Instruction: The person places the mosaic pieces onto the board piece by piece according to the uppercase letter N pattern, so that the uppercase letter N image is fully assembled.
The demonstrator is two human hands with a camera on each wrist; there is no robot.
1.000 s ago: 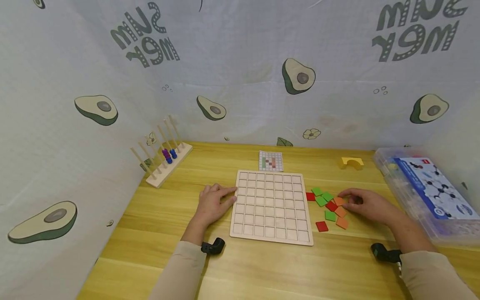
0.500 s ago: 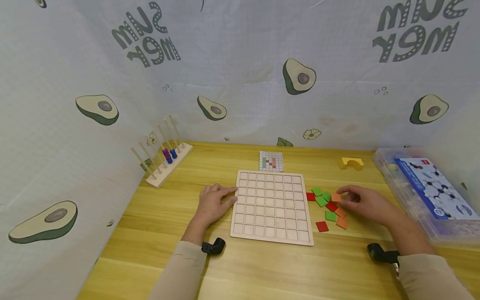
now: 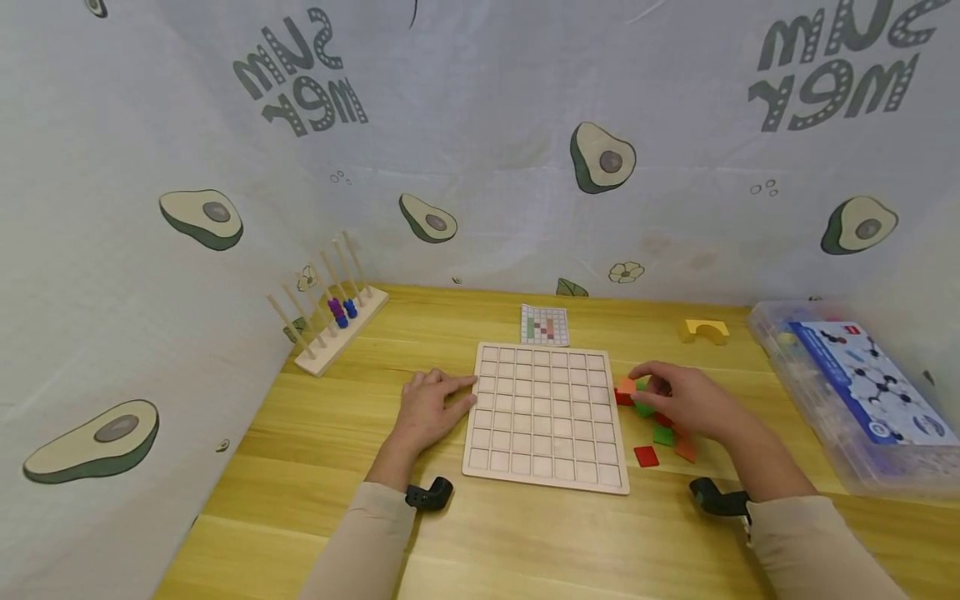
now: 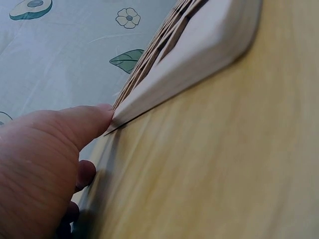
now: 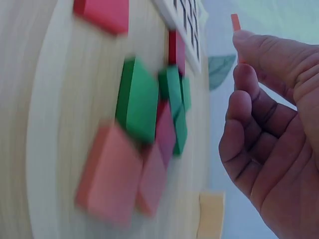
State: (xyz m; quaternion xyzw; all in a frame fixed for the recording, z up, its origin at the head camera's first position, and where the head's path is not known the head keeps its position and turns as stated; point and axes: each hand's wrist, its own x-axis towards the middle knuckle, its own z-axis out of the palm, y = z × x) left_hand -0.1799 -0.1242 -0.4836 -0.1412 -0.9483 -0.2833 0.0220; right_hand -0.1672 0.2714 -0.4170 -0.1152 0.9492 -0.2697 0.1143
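My right hand [image 3: 686, 402] pinches an orange square tile [image 3: 626, 386] between thumb and index finger, raised above the table; the right wrist view shows only the edge of this orange tile [image 5: 236, 22] past the fingertips. Below the hand lie loose green tiles [image 5: 137, 104], red tiles [image 3: 646, 456] and orange tiles [image 5: 112, 174], partly hidden by it in the head view. A wooden grid board [image 3: 545, 417] lies flat in the middle with bare squares. At its left edge rests my left hand [image 3: 431, 408], thumb and index finger extended against the rim.
Behind the board lies a pattern card [image 3: 545, 326] with coloured squares. A peg rack [image 3: 341, 333] with purple and blue beads stands at the back left. A yellow arch block [image 3: 705, 331] is at the back right, near a clear plastic box [image 3: 847, 400].
My right hand has picked up an orange tile from the pile and carried it left toward the board's right edge. The left hand stays at the board's left edge.
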